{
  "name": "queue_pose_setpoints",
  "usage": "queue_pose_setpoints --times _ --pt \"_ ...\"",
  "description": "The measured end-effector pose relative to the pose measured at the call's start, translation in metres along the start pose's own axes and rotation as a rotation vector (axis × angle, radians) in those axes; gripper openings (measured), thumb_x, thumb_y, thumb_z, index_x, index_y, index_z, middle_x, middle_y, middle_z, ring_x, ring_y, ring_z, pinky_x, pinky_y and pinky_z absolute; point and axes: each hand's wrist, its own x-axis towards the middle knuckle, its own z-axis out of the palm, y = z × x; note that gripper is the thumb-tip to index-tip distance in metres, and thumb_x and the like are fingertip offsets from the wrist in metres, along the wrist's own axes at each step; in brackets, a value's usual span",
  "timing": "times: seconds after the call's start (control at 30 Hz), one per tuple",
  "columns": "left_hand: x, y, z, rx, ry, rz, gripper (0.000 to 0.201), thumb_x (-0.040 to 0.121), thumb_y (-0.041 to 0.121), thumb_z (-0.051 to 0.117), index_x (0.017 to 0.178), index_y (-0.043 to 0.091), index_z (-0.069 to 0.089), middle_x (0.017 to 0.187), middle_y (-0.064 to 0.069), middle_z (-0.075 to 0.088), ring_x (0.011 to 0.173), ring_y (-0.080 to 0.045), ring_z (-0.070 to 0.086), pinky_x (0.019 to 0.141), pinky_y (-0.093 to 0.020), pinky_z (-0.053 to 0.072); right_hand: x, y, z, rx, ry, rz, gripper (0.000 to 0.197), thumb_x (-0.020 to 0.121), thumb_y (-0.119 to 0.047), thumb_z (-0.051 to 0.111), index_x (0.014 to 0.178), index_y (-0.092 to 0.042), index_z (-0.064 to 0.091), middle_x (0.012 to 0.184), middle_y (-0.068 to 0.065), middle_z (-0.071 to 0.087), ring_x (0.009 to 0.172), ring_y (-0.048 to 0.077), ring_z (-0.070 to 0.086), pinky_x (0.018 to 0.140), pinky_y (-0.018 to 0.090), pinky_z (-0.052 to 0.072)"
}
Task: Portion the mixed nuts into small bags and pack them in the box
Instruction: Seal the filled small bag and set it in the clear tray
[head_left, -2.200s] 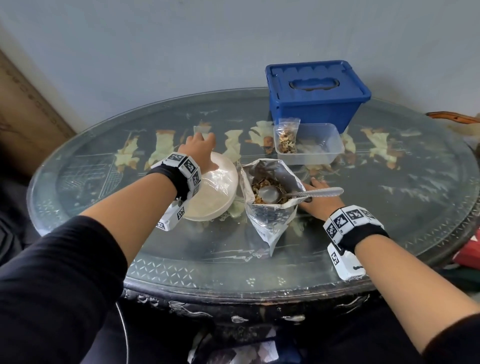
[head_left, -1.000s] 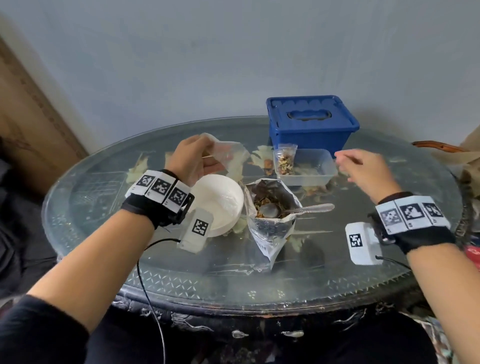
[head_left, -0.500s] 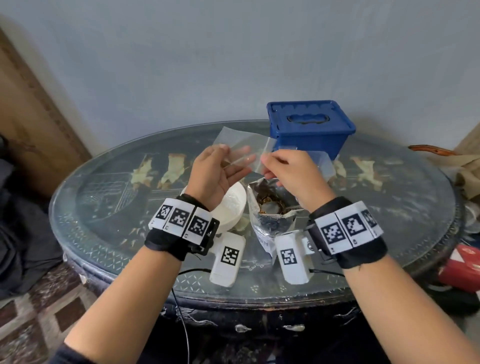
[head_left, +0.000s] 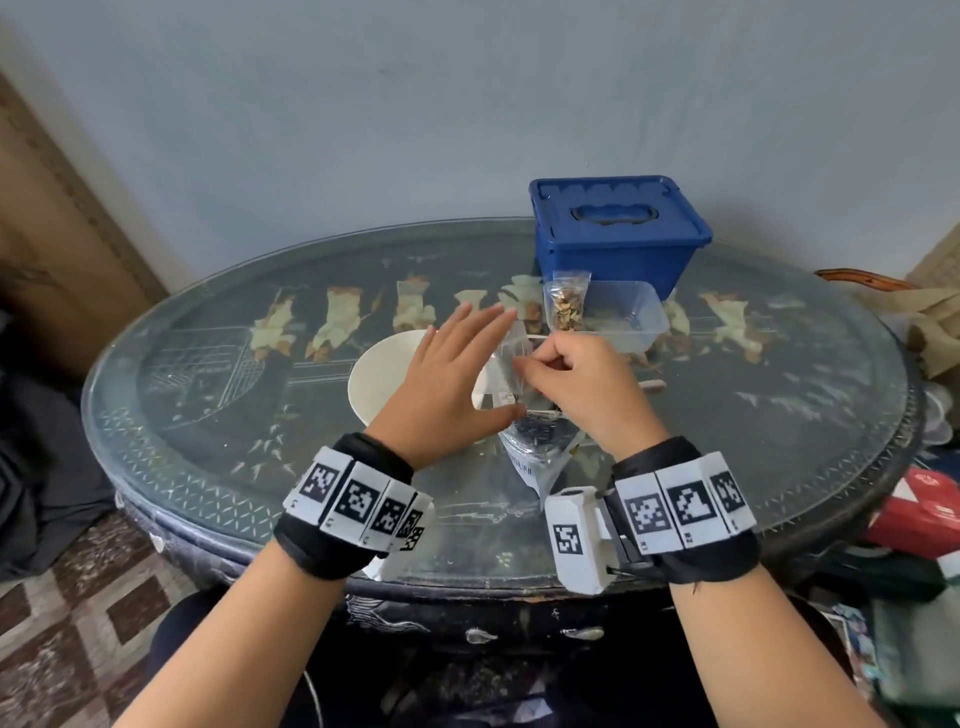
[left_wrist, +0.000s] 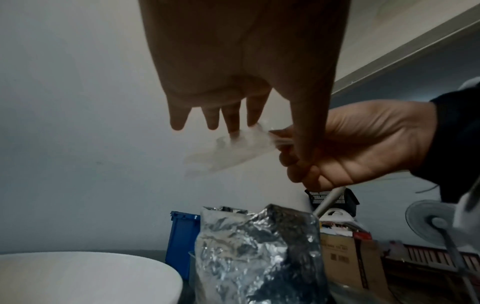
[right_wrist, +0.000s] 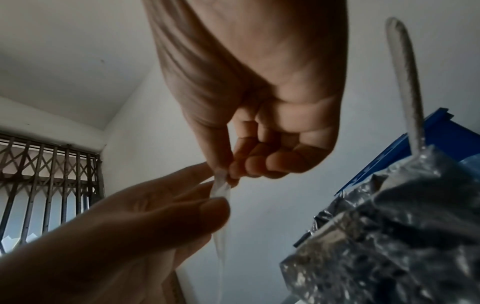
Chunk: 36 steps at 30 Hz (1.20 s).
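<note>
A small empty clear bag (head_left: 511, 361) hangs above the open foil pouch of nuts (head_left: 540, 454). My right hand (head_left: 535, 366) pinches the bag's top edge with curled fingers. My left hand (head_left: 467, 358) lies against the bag's left side with straight, spread fingers. In the left wrist view those fingertips (left_wrist: 233, 127) touch the clear bag (left_wrist: 231, 154), and the right hand (left_wrist: 350, 148) holds its end. In the right wrist view the bag (right_wrist: 221, 226) runs down past the left thumb (right_wrist: 213, 207). A spoon handle (head_left: 652, 385) sticks out of the pouch.
A white bowl (head_left: 379, 379) sits to the left of the pouch. Behind the pouch, a clear container (head_left: 631, 314) holds one filled bag of nuts (head_left: 566, 301). A shut blue lidded box (head_left: 618, 228) stands behind it, near the wall. The table's front rim (head_left: 467, 577) is close to me.
Both hands have dropped lower over the foil pouch with the clear bag. My left hand's fingers have straightened against the bag, while the right hand keeps its pinch.
</note>
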Motion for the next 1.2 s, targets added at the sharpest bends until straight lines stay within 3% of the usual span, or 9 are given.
queue_pose_setpoints --times 0.07,0.17,0.33,0.4,0.57,0.67,0.83,1.07,1.2 --pt "-0.002 0.000 0.001 0.014 -0.038 -0.025 0.083 0.071 0.058 0.049 0.143 0.025 0.024 0.144 -0.005 0.040 0.139 -0.026 0.027 0.111 -0.050 0.025 -0.004 0.002 0.002 -0.014 -0.010 0.004 0.021 0.084 -0.023 0.067 0.068 -0.012 0.059 0.059 -0.010 0.053 0.052 0.000 0.046 0.054 0.013 0.034" --pt "-0.002 -0.002 0.001 0.007 -0.009 -0.018 0.080 0.070 0.058 0.053 0.135 0.013 0.044 0.129 -0.006 0.054 0.124 -0.024 0.045 0.103 -0.041 0.034 -0.011 0.003 0.004 0.006 -0.021 0.028 0.022 0.082 -0.024 0.069 0.065 -0.016 0.058 0.058 -0.011 0.053 0.052 0.000 0.046 0.055 0.014 0.035" --pt "-0.010 -0.002 0.007 -0.110 0.022 -0.087 0.069 0.067 0.047 0.070 0.122 0.010 0.051 0.115 0.000 0.059 0.108 -0.016 0.051 0.094 -0.026 0.036 -0.019 0.004 0.006 0.050 0.007 0.034 0.027 0.089 -0.028 0.059 0.078 -0.005 0.062 0.071 0.005 0.061 0.067 0.014 0.055 0.067 0.029 0.044" --pt "-0.015 -0.001 0.011 -0.130 0.027 -0.109 0.065 0.067 0.041 0.074 0.120 0.009 0.052 0.112 -0.001 0.060 0.106 -0.019 0.053 0.093 -0.030 0.038 -0.022 0.005 0.007 0.105 0.046 0.037 0.021 0.090 -0.025 0.056 0.086 -0.006 0.061 0.079 0.004 0.062 0.074 0.013 0.057 0.070 0.025 0.046" --pt "-0.025 0.001 0.020 -0.162 0.071 -0.169 0.063 0.067 0.047 0.068 0.114 0.008 0.054 0.108 -0.001 0.061 0.103 -0.022 0.055 0.089 -0.037 0.042 -0.037 0.005 0.009 0.179 -0.010 -0.011 0.002 0.088 -0.009 0.059 0.087 -0.010 0.059 0.075 -0.009 0.058 0.066 -0.004 0.052 0.063 0.008 0.040" --pt "-0.028 0.005 0.023 -0.195 0.083 -0.189 0.065 0.067 0.055 0.057 0.113 0.009 0.055 0.107 0.003 0.060 0.101 -0.016 0.054 0.088 -0.035 0.041 -0.040 0.008 0.012 0.151 -0.011 -0.036 0.009 0.088 -0.007 0.057 0.085 -0.013 0.063 0.076 -0.012 0.061 0.070 0.001 0.056 0.065 0.010 0.042" --pt "-0.029 0.010 0.025 -0.213 0.119 -0.155 0.054 0.072 0.050 0.058 0.108 0.009 0.059 0.103 0.003 0.064 0.096 -0.013 0.054 0.084 -0.039 0.046 -0.039 0.011 0.013 0.038 0.002 -0.016 0.014 0.089 -0.014 0.059 0.094 -0.015 0.072 0.090 -0.002 0.067 0.080 0.010 0.062 0.070 0.009 0.045" --pt "-0.029 0.006 0.024 -0.114 0.057 -0.085 0.061 0.074 0.049 0.057 0.125 0.015 0.054 0.111 0.001 0.066 0.106 -0.019 0.057 0.094 -0.043 0.042 -0.039 0.007 0.013 0.006 0.009 0.008 0.018 0.085 -0.022 0.067 0.100 -0.014 0.070 0.090 -0.004 0.065 0.080 0.007 0.061 0.072 0.012 0.047" --pt "-0.027 0.004 0.023 -0.027 0.073 -0.052 0.052 0.075 0.049 0.056 0.111 0.012 0.061 0.104 0.000 0.068 0.099 -0.022 0.062 0.088 -0.048 0.045 -0.037 0.007 0.013 -0.025 0.003 -0.005 0.016 0.085 -0.025 0.067 0.097 -0.015 0.070 0.089 -0.003 0.064 0.076 0.001 0.058 0.069 0.006 0.043"
